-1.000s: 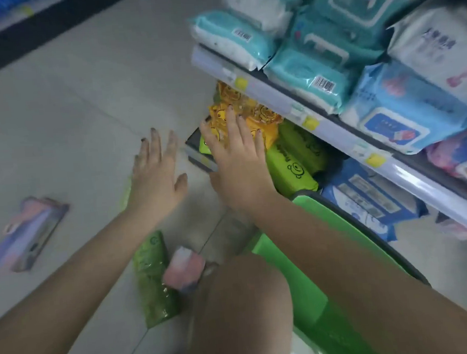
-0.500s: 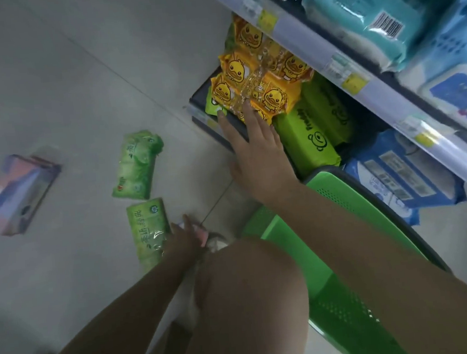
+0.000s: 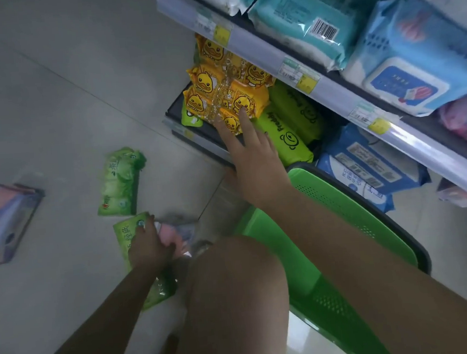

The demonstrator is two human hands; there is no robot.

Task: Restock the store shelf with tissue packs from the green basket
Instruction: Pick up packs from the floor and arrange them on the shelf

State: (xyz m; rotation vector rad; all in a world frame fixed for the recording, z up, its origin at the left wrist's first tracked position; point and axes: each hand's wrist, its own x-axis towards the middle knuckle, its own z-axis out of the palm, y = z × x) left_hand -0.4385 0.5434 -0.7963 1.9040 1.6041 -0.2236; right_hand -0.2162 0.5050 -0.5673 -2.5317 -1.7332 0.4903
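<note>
A small pink tissue pack (image 3: 167, 236) lies on the floor (image 3: 53, 107) beside the person's knee (image 3: 234, 274), and the left hand (image 3: 151, 246) is closed around it, fingers curled over its near end; part of the pack is hidden under the hand. It rests partly on a flat green tissue pack (image 3: 128, 235), with a second green pack (image 3: 119, 183) just beyond and a purple-pink pack (image 3: 4, 220) well apart to the left. These soft film-wrapped packs look light and squashy, with a slick wrapper, so a grip across the short sides, pinching the body rather than the loose seam, would likely hold best. The right hand (image 3: 253, 164) is spread flat and holds nothing, its fingertips (image 3: 243, 117) touching the yellow duck-printed packs (image 3: 225, 93) on the bottom shelf (image 3: 201, 140), next to lime-green packs (image 3: 287, 136). The green basket (image 3: 369, 216) stands just beside the shelf under the right forearm; its inside is mostly hidden. Above, a shelf rail with price tags (image 3: 305, 80) carries teal wipes packs (image 3: 298, 23) and blue ones (image 3: 418, 59).
</note>
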